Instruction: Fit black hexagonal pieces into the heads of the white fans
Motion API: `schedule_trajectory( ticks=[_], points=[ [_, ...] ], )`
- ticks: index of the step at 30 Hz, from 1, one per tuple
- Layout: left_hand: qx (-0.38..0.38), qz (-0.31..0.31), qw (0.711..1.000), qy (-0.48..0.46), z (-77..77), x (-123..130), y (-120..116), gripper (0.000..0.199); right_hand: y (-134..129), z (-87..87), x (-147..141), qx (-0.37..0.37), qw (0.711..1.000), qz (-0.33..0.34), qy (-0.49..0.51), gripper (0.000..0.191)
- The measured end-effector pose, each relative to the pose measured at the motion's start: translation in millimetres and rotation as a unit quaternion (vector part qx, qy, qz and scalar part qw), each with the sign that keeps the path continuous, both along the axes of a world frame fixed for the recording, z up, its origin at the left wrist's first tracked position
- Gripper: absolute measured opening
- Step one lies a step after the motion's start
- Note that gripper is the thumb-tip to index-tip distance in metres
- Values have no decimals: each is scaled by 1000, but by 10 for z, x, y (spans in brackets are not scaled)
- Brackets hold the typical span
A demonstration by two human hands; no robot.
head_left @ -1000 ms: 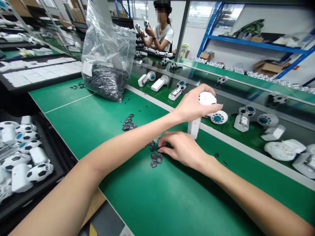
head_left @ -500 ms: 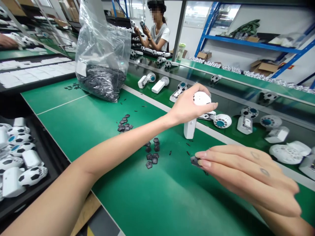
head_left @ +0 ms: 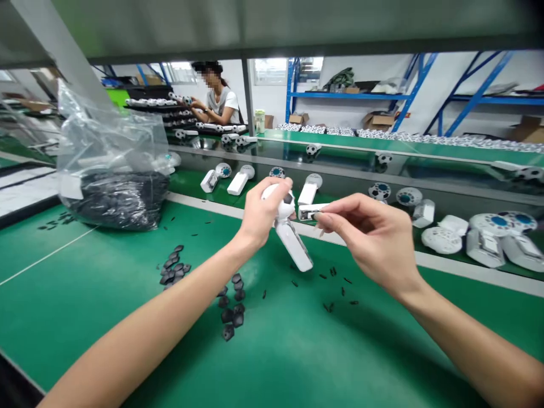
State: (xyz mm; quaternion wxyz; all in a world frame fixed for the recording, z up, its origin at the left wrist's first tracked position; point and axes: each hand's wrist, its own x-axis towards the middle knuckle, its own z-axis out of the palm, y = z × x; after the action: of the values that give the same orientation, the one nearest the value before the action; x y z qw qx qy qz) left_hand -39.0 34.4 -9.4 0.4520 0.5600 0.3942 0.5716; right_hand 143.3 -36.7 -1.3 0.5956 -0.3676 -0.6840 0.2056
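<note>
My left hand (head_left: pixel 261 214) is shut around a white device with a football-patterned head (head_left: pixel 280 201) and a long white handle (head_left: pixel 293 245), tilted with the handle pointing down and to the right. My right hand (head_left: pixel 369 241) pinches a small white rectangular part with a dark opening (head_left: pixel 309 212) between its fingertips, just right of the device's head and apart from it. Below my hands, dark pentagonal patches (head_left: pixel 229 309) lie in a loose column on the green mat (head_left: pixel 85 289). Several thin black strips (head_left: pixel 335 283) lie under my right hand.
A clear plastic bag of dark pieces (head_left: pixel 113 170) stands at left, with a patch pile (head_left: pixel 172 265) nearby. White device parts (head_left: pixel 484 241) line the bench behind a pale strip. A seated co-worker (head_left: pixel 219 107) handles similar items farther back.
The view has swung and the scene sits lower and farther off. My right hand has risen from the mat, now holding a white part instead of a dark patch. The device now tilts in my left hand.
</note>
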Motion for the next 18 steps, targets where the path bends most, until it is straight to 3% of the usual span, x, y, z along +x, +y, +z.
schedule_trajectory(
  ticks=[3,6,13,18],
  points=[
    [-172,-42,978,-106,82,63,-60,33,59,5,20,-92,993,45,55,21],
    [-254,-82,954,-140,162,136,-175,35,100,-49,9,-128,985,84,76,25],
    [-249,-64,958,-127,213,213,-322,35,115,-155,-9,-76,996,26,-43,15],
    [-222,-49,970,-88,218,242,-364,35,94,-151,-1,-88,995,38,-34,19]
  ],
)
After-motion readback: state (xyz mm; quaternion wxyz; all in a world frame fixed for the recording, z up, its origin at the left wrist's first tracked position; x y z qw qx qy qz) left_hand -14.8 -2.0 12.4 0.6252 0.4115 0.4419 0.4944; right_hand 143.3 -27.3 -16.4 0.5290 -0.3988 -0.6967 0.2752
